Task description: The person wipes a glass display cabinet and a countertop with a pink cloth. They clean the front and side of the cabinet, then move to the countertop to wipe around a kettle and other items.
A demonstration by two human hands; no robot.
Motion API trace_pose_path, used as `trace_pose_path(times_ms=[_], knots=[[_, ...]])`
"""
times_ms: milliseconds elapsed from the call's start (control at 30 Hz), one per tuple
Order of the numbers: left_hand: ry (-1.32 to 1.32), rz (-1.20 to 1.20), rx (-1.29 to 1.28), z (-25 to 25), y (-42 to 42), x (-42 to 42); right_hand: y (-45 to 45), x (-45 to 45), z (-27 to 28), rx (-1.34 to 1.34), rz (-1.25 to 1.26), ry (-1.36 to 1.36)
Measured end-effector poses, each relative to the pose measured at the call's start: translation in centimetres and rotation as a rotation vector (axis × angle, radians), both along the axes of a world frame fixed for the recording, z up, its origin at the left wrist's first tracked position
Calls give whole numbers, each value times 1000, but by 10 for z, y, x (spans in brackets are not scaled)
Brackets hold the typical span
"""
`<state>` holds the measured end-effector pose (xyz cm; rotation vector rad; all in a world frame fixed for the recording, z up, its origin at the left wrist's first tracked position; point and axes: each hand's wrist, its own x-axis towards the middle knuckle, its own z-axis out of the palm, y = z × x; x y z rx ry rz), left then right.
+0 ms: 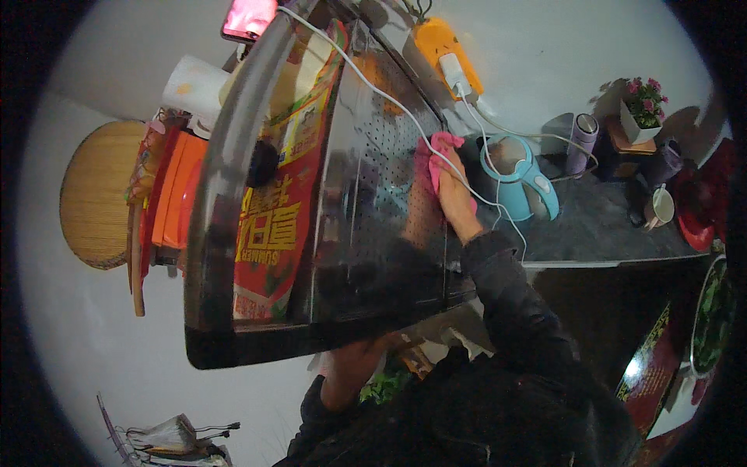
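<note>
A pink cloth (436, 153) is held in my right hand (458, 201), against the right side of a large glossy dark cabinet (373, 233) with a dotted panel. The hand and sleeve are mirrored in its surface. Near the cabinet's lower edge is my left hand (356, 365), its fingers hidden, so its grip does not show. A red and yellow printed sheet (286, 216) shows in the cabinet's left part. A white cable (379, 90) runs across the cabinet and in front of my right hand.
Right of my hand, a light blue kettle (516, 181) stands on the dark countertop (589, 225), with a purple flask (582, 143), a potted flower (642, 117) and a mug (659, 207) beyond. An orange power strip (446, 55) is on the wall. A round woven board (99, 195) is at left.
</note>
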<state>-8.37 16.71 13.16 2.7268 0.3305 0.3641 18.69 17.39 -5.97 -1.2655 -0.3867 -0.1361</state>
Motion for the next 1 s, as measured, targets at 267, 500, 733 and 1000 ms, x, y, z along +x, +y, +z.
trace_pose_path(times_ms=[267,500,733,1000], knots=[[102,181,-418,-9,2,-11,30,67,-128,158,53,173],[-59,229,-630,-18,5,-17,25,16,-226,513,258,557],[83,-84,-39,-3,6,-3,6,-49,-265,1145,364,744],[40,54,-328,-10,8,-7,-60,-148,-164,259,413,1000]])
